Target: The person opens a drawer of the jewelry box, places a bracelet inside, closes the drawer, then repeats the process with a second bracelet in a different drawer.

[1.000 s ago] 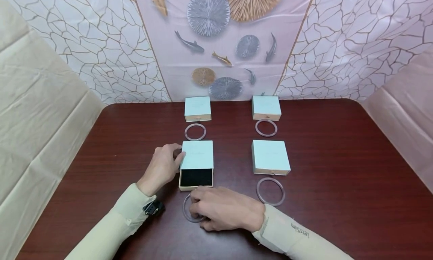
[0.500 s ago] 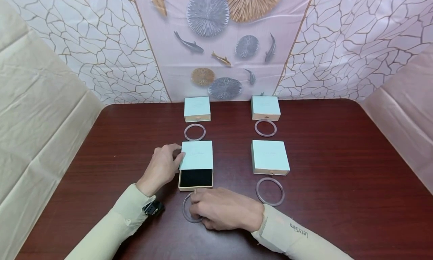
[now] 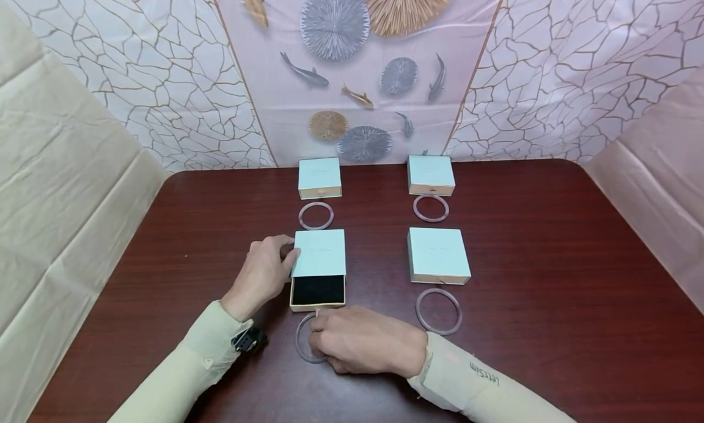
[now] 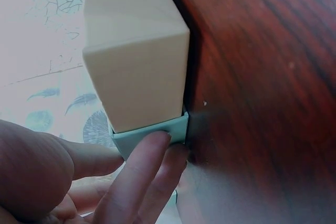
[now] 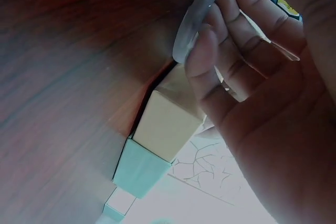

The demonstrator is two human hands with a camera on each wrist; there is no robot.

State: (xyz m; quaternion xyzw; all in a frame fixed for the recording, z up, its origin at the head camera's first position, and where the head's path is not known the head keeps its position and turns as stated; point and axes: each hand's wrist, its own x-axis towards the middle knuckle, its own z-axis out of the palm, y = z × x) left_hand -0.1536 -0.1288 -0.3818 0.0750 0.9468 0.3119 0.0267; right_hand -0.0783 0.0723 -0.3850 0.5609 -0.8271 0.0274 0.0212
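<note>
A mint-green drawer box (image 3: 319, 253) sits left of centre, its tray (image 3: 318, 307) pulled partway out toward the person and lined in black. My left hand (image 3: 265, 270) holds the box sleeve at its left side, thumb at the top edge; in the left wrist view, fingertips (image 4: 157, 142) press the green sleeve (image 4: 176, 129). Just in front of the tray lies a pale purple bangle (image 3: 300, 343). My right hand (image 3: 365, 340), fingers curled, pinches its right side and hides that part. The right wrist view has the bangle (image 5: 194, 22) between thumb and fingers.
A shut mint box (image 3: 438, 253) stands to the right, with a bangle (image 3: 439, 311) before it. Farther back are two more boxes, left (image 3: 319, 177) and right (image 3: 431, 174), each with a bangle, left (image 3: 316, 216) and right (image 3: 431, 208), in front.
My right hand has drawn back slightly from the tray's front, and its fingers have closed in at the bangle. The left hand stays on the box.
</note>
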